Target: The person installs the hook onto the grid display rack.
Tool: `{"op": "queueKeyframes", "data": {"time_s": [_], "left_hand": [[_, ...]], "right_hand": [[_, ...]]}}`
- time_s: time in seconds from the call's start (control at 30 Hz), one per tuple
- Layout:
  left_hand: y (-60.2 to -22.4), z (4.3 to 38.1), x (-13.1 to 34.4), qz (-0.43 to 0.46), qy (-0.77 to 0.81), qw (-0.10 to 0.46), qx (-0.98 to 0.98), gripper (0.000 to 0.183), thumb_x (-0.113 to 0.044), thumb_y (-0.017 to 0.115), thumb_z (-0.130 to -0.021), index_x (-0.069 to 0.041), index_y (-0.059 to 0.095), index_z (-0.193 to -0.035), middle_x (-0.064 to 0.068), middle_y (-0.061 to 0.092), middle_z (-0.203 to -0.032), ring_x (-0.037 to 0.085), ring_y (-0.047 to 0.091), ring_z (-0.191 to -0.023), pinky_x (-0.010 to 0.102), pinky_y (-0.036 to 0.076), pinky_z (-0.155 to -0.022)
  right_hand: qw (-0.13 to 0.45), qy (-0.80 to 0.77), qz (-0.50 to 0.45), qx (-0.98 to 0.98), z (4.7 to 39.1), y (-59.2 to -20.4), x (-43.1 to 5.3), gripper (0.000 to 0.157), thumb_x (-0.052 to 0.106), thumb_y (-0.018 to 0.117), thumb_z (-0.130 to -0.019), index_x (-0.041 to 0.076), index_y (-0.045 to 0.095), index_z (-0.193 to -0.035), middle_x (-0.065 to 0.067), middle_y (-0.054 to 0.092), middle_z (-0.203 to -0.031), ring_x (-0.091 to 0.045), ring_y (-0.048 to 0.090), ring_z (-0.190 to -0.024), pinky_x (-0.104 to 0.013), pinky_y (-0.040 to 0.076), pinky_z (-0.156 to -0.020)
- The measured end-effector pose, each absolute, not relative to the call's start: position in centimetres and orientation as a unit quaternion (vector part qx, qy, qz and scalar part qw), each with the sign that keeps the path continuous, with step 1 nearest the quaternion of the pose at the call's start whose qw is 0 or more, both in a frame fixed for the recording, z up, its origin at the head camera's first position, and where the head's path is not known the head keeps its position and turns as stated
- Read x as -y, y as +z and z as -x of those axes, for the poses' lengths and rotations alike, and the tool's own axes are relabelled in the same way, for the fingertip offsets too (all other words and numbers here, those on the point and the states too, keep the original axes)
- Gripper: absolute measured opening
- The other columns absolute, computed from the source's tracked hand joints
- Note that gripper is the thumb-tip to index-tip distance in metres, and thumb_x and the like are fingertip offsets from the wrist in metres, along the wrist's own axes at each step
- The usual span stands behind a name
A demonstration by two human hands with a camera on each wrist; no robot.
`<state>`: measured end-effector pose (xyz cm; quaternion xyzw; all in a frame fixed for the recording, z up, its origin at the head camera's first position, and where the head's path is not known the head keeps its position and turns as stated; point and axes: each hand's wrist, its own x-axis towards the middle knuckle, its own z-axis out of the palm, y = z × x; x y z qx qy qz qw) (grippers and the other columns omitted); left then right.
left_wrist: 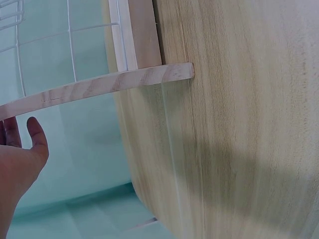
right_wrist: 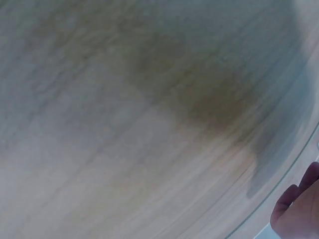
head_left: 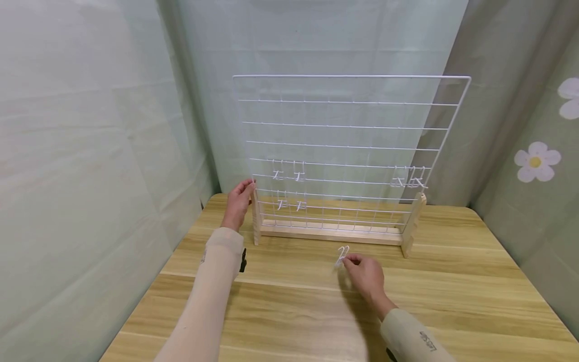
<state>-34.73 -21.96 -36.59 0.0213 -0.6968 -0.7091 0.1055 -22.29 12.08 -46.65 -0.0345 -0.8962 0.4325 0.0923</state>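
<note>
A white wire grid panel [head_left: 334, 146] stands upright in a pale wooden base [head_left: 330, 231] on the table. My left hand [head_left: 238, 201] is at the panel's left edge, by the top of the left wooden upright [left_wrist: 99, 84]. In the left wrist view its fingertips are right at the upright's outer side, the thumb standing apart. My right hand [head_left: 365, 275] pinches a white double wire hook [head_left: 342, 254] between thumb and fingertips, in front of the base. The right wrist view catches only part of this hand [right_wrist: 299, 209] at the lower right corner.
White hooks hang in pairs on the grid: upper left [head_left: 287, 175], lower left [head_left: 291, 203] and right [head_left: 408, 182]. The wood-grain table [head_left: 289, 311] runs toward me. Pale green curtains [head_left: 90, 151] enclose the left, back and right.
</note>
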Motion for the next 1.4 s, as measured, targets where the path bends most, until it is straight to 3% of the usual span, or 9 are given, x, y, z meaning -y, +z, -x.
{"op": "queueKeyframes", "data": {"time_s": [0.43, 0.83, 1.1, 1.4], "left_hand": [[-36.3, 34.5, 21.9, -0.017, -0.708, 0.107, 0.697, 0.043, -0.028, 0.053, -0.104, -0.003, 0.052, -0.139, 0.013, 0.048, -0.146, 0.022, 0.046, -0.123, 0.044, 0.037, -0.106], [-36.6, 34.7, 21.9, -0.02, -0.705, 0.111, 0.7, 0.043, -0.029, 0.053, -0.104, -0.003, 0.053, -0.138, 0.014, 0.048, -0.146, 0.022, 0.047, -0.123, 0.045, 0.038, -0.106], [-36.6, 34.7, 21.9, -0.026, -0.706, 0.107, 0.7, 0.042, -0.029, 0.053, -0.104, -0.006, 0.053, -0.139, 0.007, 0.051, -0.145, 0.022, 0.047, -0.126, 0.044, 0.038, -0.107], [-36.5, 34.7, 21.9, -0.026, -0.705, 0.105, 0.701, 0.042, -0.03, 0.053, -0.104, -0.006, 0.053, -0.138, 0.008, 0.051, -0.145, 0.021, 0.046, -0.126, 0.044, 0.038, -0.107]], "right_hand": [[0.187, 0.384, 0.128, 0.895, 23.1, -45.8, -12.8, 0.021, 0.027, 0.062, -0.087, 0.013, 0.077, -0.091, -0.007, 0.075, -0.091, -0.029, 0.068, -0.078, -0.039, 0.044, -0.054], [0.243, 0.389, 0.181, 0.87, 23.8, -44.5, -13.4, 0.022, 0.029, 0.063, -0.087, 0.013, 0.077, -0.09, -0.007, 0.074, -0.089, -0.032, 0.068, -0.08, -0.045, 0.045, -0.057], [0.254, 0.387, 0.212, 0.861, 24.5, -43.4, -13.9, 0.023, 0.032, 0.062, -0.087, 0.013, 0.076, -0.089, -0.008, 0.074, -0.087, -0.035, 0.067, -0.078, -0.049, 0.045, -0.056], [0.245, 0.402, 0.215, 0.856, 24.9, -42.1, -14.2, 0.027, 0.031, 0.058, -0.088, 0.01, 0.075, -0.094, -0.009, 0.072, -0.092, -0.034, 0.065, -0.085, -0.053, 0.045, -0.064]]}}
